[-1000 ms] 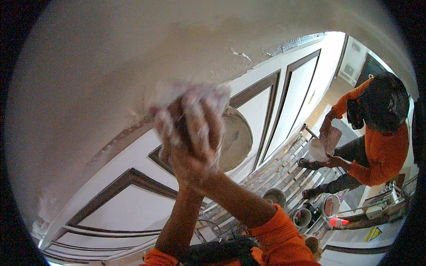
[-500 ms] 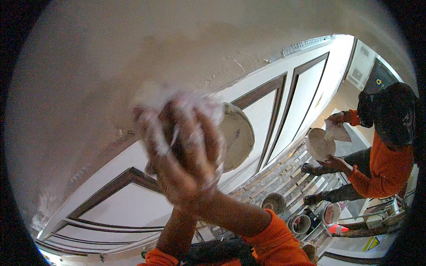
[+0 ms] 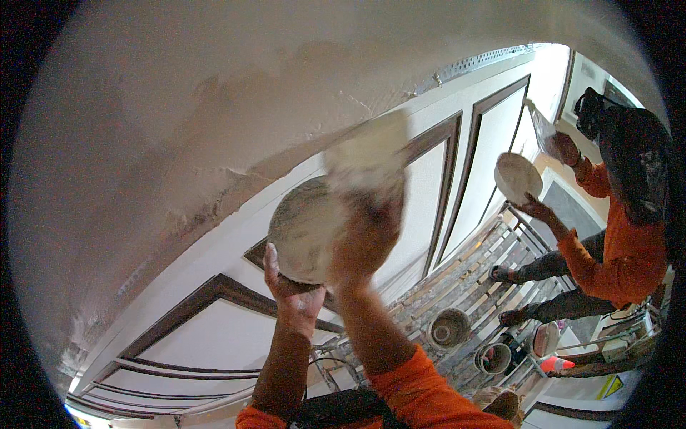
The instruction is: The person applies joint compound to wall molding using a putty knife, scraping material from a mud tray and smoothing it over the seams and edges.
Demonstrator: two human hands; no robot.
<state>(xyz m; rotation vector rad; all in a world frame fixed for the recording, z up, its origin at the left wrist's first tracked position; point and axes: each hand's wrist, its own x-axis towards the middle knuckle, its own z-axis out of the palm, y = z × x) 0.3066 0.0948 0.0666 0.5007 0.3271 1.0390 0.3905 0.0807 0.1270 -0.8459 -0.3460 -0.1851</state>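
My left hand (image 3: 293,299) grips a round, plaster-smeared hawk (image 3: 304,232) from below, thumb up along its near left edge. My right hand (image 3: 368,232), blurred by motion, is closed on a plastering trowel at the right side of the hawk. The pale, broad blade of the trowel (image 3: 368,143) points up toward the wall's lower plaster edge, and its handle is hidden in the fist. Above and to the left spreads a curved plastered surface (image 3: 236,107), with darker damp patches and a rough lower border.
White panels with dark trim (image 3: 429,179) run below the plaster. At right a co-worker in orange (image 3: 629,250) holds a round hawk (image 3: 518,177) and a broad blade (image 3: 543,132). Buckets (image 3: 450,329) stand on the slatted platform (image 3: 407,314), near an orange cone (image 3: 557,365).
My hands, earlier overlapping and blurred against the plaster, have come apart; the hawk now faces me with the trowel at its right. The co-worker has raised the blade away from their hawk.
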